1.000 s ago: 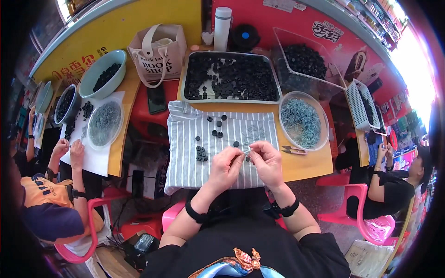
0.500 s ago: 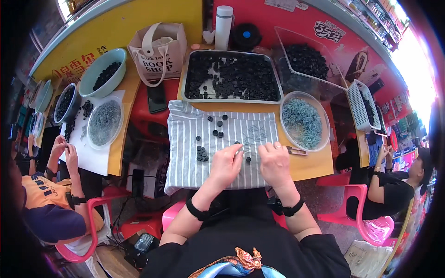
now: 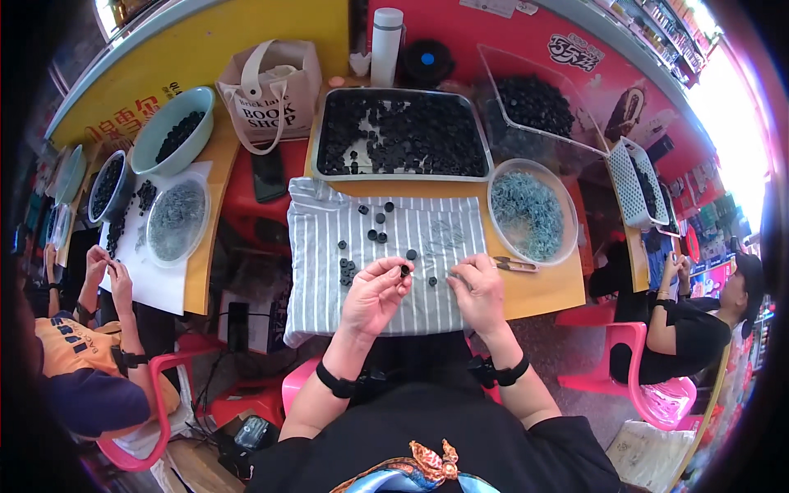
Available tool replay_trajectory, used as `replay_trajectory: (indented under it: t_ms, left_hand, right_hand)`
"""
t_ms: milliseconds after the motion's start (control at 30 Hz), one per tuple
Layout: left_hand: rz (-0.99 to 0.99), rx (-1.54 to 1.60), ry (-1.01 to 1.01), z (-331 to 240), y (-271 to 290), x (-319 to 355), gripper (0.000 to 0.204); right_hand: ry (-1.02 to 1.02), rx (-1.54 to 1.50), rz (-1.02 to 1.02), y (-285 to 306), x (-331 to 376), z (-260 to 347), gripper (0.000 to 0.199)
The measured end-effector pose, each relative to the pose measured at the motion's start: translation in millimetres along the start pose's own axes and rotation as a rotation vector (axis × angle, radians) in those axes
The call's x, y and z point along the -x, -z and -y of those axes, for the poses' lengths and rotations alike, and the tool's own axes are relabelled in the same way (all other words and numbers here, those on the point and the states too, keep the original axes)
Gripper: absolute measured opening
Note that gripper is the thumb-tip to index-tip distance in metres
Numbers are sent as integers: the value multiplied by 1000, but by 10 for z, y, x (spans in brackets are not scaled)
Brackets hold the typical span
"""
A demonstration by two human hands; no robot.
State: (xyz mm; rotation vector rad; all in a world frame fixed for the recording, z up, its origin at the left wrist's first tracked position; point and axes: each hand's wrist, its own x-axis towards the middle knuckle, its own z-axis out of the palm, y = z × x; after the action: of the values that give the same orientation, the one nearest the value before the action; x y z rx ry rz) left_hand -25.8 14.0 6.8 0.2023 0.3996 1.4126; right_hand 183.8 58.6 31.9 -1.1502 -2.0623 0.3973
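A yellow table (image 3: 542, 289) fills the middle of the frame. A big metal tray (image 3: 403, 134) full of small black rings sits at the top middle. To its right, in the upper right, is a clear plastic bin (image 3: 538, 105) with more black pieces. Just below that bin is a round clear bowl (image 3: 532, 212) full of thin blue-green rings. A grey striped cloth (image 3: 329, 246) lies on the table in the centre, just below the tray, and hangs over the near edge.

In the upper left stands a cream tote bag (image 3: 271, 86), with a dark phone (image 3: 268, 174) below it. Further left are a green bowl (image 3: 171, 131) of black pieces and a clear bowl (image 3: 176, 220) on white paper. A white bottle (image 3: 386, 34) stands at the top middle. Other people sit at the left and right edges of the frame.

A few loose black rings (image 3: 375, 220) lie on the cloth, near the middle. Small snips (image 3: 514, 264) lie on the table, just right of the cloth.

The person's left hand (image 3: 374, 294) is in the centre, over the cloth. Its fingers are curled, and the thumb and first finger pinch one small black ring (image 3: 404, 269). The right hand (image 3: 479, 289) is just to the right, near the cloth's right edge. It rests palm down with its fingers bent onto the cloth. You cannot tell if it holds anything. The two hands are near each other but apart.
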Motion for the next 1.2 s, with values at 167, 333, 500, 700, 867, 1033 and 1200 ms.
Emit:
replay_trajectory:
  t_ms: [167,333,500,700,867,1033,1200]
  left_hand:
    - [28,26,-11,25,1,-17,19]
    - [74,44,-56,22,54,-7,19]
    - [69,-8,-24,18,37,0,19]
    - [62,-30,-5,20,17,-26,18]
    - [78,-20,-19,24,33,-29,19]
    - [84,-15,-21,20,38,-31,19]
    - [62,-40,-15,18,29,-3,20]
  right_hand:
    - [-18,74,-22,-61,17,-13,16]
    - [-4,160,-55,-105,4,4,11]
    - [-287,-427,62,-127,62,147,5]
    - [-263,-351,38,-163,59,204,6]
    - [-158,-178,31,-194,31,213,10]
    - [-55,-40,54,-156,-56,249,11]
    - [77,133,134,-129,-140,321,8]
